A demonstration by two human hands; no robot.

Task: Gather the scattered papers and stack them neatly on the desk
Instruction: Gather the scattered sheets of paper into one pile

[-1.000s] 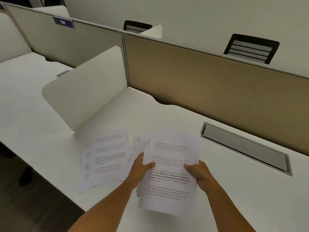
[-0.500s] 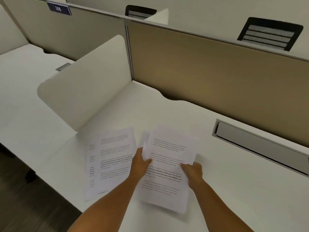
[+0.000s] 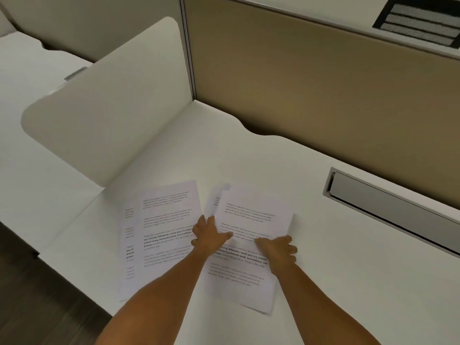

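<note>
White printed sheets lay in two groups on the pale desk. A held bundle was gripped at both sides: the left hand was curled round its left edge with the thumb laid across the top page, and the right hand pinched its right edge, thumb on the print and fingers tucked beneath. How many sheets the bundle held could not be told, though a second page edge was seen fanned out at its far left corner. The bundle's long axis ran from the near edge of the desk toward the tan partition, tilted slightly to the left at its far end.

Loose sheets, at least two and overlapping, lay flat just to the left of the bundle, their right margin passing under or beside the left hand; which one could not be judged. Their long axis ran almost parallel to the bundle's. The left hand was plainly the nearer to them. It was judged that the coming move would be a short sideways one to the left, with little turning needed to bring edges into line.
</note>
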